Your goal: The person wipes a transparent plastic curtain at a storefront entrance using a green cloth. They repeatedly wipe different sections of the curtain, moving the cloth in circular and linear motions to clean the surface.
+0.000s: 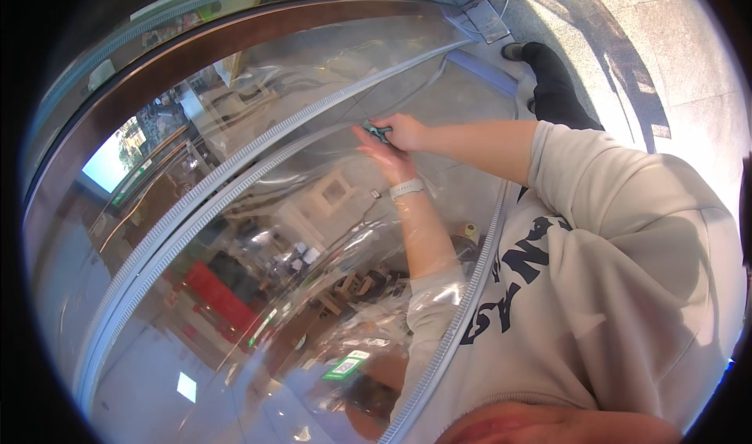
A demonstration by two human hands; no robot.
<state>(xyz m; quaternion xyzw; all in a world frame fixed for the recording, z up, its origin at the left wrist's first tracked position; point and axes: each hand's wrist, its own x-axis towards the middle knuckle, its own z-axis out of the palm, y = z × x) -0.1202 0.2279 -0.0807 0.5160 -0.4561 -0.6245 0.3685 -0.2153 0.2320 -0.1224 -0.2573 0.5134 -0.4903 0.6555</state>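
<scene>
My right hand (pixel 408 131) pinches a small teal object (pixel 376 131), too small to name surely. Just below it, my left hand (pixel 395 163) is palm up with fingers stretched out, close against the teal object. Whether those fingers grip anything is hidden. A pale watch band (pixel 406 189) circles the left wrist. A large clear plastic door curtain (pixel 329 168) spreads before me, edged with a ridged pale strip (pixel 490 250). My left forearm reaches past that strip and shows through the plastic; my right arm comes in from its outer side.
Two more ridged strips (pixel 282 128) run side by side along the curtain. Beyond lies a brown door frame (pixel 129 62). Furniture and a red object (pixel 214 294) show dimly through or in the plastic. A green-edged printed code (pixel 346 366) and a metal plate (pixel 486 21) are visible.
</scene>
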